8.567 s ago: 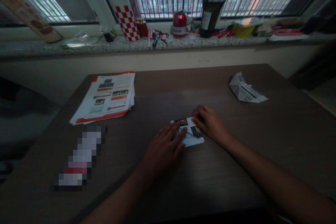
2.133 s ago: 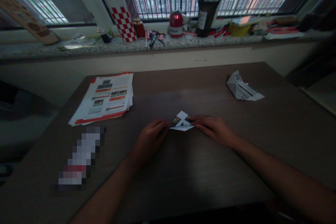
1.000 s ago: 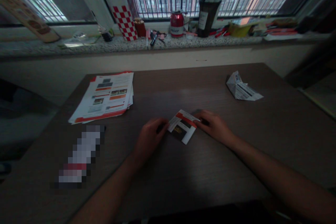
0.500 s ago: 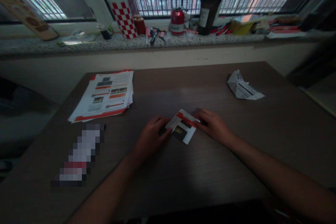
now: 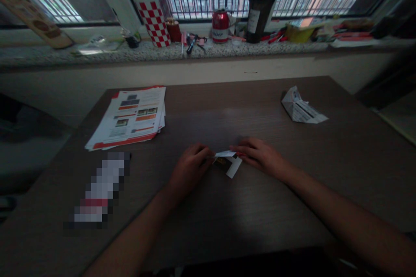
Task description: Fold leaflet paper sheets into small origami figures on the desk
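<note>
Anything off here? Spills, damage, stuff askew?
Mainly the pixelated patch on the left of the table: blocky, hiding whatever lies there. The paper stack is slightly askew, lower sheets poking out at right. The folded paper is bent, probably by handling. No spill visible.

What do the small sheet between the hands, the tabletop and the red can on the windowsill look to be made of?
Small sheet: likely paper, finish unclear; thin, printed and bent into a flap.
Tabletop: brown wood or wood-look laminate, low sheen; fine grain lines show, but which is unclear.
Red can: probably painted metal, fairly glossy, judging by its drink-can shape and highlights.
</note>
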`<state>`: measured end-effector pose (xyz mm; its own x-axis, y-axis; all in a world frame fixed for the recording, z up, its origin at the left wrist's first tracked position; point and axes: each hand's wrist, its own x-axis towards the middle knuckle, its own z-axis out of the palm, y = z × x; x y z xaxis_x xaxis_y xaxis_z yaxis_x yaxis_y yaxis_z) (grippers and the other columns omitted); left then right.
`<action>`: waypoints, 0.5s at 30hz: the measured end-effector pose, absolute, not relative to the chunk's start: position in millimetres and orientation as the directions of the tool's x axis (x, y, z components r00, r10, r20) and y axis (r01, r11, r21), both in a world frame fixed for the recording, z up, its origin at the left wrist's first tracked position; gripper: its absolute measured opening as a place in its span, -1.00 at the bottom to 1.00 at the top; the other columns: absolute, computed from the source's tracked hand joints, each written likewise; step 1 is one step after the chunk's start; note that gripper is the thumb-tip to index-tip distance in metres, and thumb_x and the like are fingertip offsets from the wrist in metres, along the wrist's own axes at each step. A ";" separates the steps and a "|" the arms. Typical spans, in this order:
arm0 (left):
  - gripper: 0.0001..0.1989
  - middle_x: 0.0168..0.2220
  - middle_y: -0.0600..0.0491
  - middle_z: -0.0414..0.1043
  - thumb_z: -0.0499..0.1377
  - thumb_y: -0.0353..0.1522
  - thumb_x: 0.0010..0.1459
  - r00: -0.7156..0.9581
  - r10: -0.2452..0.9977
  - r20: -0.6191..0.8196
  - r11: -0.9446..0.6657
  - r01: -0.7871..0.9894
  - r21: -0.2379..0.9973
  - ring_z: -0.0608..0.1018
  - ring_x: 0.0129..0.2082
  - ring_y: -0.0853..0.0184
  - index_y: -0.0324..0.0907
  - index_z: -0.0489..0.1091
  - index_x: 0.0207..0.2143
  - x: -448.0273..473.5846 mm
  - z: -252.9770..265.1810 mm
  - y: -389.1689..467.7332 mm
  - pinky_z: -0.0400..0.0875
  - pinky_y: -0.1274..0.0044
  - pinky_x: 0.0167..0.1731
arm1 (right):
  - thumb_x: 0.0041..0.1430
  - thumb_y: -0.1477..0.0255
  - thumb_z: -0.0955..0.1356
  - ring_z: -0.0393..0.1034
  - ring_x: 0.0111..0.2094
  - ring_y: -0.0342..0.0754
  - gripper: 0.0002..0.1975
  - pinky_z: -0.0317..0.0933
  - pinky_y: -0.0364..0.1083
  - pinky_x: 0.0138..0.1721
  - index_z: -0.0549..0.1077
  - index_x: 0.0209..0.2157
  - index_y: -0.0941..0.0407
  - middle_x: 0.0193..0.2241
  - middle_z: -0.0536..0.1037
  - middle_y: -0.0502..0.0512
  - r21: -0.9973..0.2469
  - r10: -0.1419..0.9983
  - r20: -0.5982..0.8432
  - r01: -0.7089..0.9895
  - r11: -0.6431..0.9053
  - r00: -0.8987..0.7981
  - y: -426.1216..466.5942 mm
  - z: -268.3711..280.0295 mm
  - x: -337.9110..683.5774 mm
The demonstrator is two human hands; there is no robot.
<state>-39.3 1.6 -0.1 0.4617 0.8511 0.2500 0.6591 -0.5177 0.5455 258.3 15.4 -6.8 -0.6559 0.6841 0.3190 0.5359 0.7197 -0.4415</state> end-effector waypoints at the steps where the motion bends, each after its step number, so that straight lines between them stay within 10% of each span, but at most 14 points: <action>1: -0.93 -0.10 0.00 0.51 0.22 -0.40 0.38 0.466 0.847 0.255 -0.525 0.660 0.537 0.56 -0.12 0.20 -0.10 0.50 -0.14 -39.2 0.3 1.4 0.48 0.39 -0.13 | 0.51 0.37 0.28 0.45 0.05 0.10 -0.57 0.41 0.11 0.04 0.39 0.33 -0.08 0.06 0.52 0.22 -0.417 0.665 0.316 0.531 0.738 -0.676 15.2 -6.5 258.9; 15: -0.79 0.02 -0.05 0.50 0.37 -0.31 0.27 0.546 0.802 0.244 -0.593 0.671 0.446 0.55 0.00 0.11 -0.08 0.48 -0.06 -39.5 6.9 -7.2 0.51 0.26 -0.02 | 0.45 0.26 0.36 0.35 0.14 0.22 -0.58 0.36 0.24 0.08 0.47 0.28 -0.06 0.10 0.51 0.28 -0.248 0.575 0.307 0.519 0.818 -0.759 7.3 -0.2 257.8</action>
<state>-39.5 -7.2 6.9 0.5460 0.8015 0.2439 0.6710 -0.5926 0.4456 257.8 7.3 -0.2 -0.7587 0.5745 0.3070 0.5190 0.8180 -0.2481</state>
